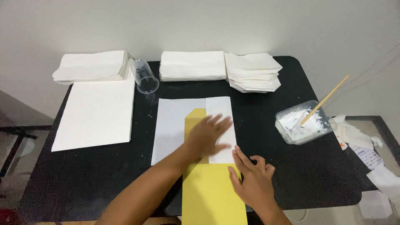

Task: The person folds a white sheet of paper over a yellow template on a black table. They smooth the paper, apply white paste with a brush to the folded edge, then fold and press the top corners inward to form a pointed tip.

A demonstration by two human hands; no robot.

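Yellow card (212,196): 1 | hands: left (208,135), right (252,179), both flat, released | paper stacks (191,65): 4

A black counter (104,175) with rounded corners stands against a plain white wall (200,25). At its right sits a lower dark-rimmed glass side table (385,125). Even, soft light falls throughout.

Clear cup (145,76), paste tub (303,122) w/ stick (325,100)
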